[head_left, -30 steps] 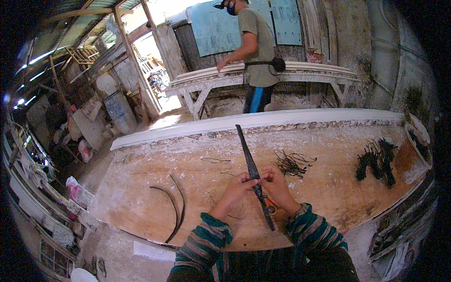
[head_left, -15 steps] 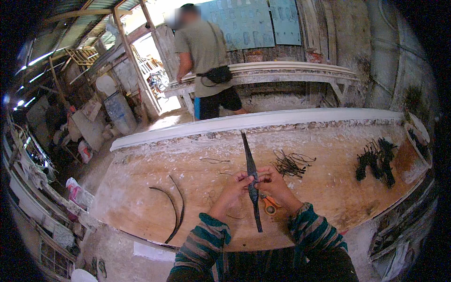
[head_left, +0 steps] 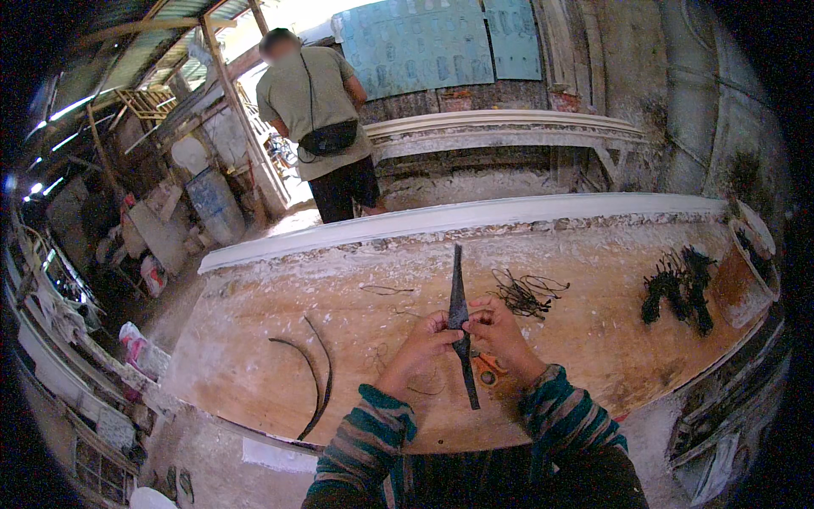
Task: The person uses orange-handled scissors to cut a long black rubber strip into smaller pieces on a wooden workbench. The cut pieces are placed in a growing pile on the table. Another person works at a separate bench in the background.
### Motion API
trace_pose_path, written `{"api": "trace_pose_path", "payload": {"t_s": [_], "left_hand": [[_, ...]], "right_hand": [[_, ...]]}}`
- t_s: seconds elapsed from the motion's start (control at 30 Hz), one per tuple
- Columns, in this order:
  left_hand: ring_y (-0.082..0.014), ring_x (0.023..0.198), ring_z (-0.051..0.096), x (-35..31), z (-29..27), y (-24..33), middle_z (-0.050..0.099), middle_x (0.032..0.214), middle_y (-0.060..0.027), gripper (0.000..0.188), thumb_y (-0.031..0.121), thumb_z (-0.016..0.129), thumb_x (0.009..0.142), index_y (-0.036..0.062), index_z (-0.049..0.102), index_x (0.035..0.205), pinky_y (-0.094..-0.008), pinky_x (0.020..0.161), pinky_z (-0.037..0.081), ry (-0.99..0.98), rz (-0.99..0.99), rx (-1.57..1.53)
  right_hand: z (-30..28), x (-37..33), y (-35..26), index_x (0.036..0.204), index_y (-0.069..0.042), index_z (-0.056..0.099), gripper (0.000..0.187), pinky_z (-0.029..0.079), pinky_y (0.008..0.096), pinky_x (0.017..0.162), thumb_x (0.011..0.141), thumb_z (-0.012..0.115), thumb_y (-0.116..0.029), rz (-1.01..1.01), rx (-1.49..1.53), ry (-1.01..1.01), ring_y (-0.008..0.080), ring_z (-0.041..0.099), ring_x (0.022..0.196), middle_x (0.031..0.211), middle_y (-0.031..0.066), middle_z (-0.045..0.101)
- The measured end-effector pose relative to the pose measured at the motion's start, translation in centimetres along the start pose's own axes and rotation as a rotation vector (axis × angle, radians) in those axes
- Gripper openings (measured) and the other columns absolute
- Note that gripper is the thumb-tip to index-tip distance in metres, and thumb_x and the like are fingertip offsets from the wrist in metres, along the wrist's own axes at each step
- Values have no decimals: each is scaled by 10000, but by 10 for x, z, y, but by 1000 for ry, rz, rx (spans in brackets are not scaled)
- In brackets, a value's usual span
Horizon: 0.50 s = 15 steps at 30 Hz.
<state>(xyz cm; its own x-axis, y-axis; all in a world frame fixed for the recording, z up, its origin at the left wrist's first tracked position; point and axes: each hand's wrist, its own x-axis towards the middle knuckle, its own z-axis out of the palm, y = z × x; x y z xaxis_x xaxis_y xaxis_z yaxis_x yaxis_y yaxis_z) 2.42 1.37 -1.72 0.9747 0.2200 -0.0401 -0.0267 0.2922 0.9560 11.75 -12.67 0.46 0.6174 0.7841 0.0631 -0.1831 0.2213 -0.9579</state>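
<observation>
Above the wooden tabletop, my left hand (head_left: 424,343) and my right hand (head_left: 500,338) pinch the middle of a black strip (head_left: 459,284) from either side. The strip is widest near my fingers and tapers toward both ends, pointing away from me and back toward me. Its material is hard to make out. Under my right hand lie orange-handled scissors (head_left: 487,370), partly covered. Beyond that hand is a loose heap of thin black cord loops (head_left: 527,297). Two dark curved strips (head_left: 326,373) lie to the left of my left hand.
Bundles of black cords (head_left: 678,288) lie at the right, beside a dusty bucket (head_left: 738,297). A long white moulding (head_left: 475,219) runs along the table's (head_left: 229,365) far edge. Behind it, a person (head_left: 318,110) stands near another long bench (head_left: 509,127).
The strip's far end has swung slightly right and its near end has risen a little; both hands still pinch it. The person behind has moved left and turned their back.
</observation>
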Motion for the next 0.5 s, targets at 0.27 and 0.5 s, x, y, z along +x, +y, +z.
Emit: {"api": "trace_pose_path", "payload": {"t_s": [0.27,0.5], "left_hand": [[-123,810,577,-2,1,3,585,912,-19,140,105,600,822,60,540,940,-264,713,490,-1,-20,-114],[-125,751,592,-4,7,10,603,851,-33,126,156,587,839,51,548,897,-281,665,506,45,3,-137]], "right_hand": [[-15,8,8,1050,-89,453,354,407,228,611,759,636,-7,102,200,-37,115,555,714,817,46,603],[-13,9,8,1041,-90,449,354,410,226,606,755,640,-5,56,206,-13,114,561,717,807,45,606]]}}
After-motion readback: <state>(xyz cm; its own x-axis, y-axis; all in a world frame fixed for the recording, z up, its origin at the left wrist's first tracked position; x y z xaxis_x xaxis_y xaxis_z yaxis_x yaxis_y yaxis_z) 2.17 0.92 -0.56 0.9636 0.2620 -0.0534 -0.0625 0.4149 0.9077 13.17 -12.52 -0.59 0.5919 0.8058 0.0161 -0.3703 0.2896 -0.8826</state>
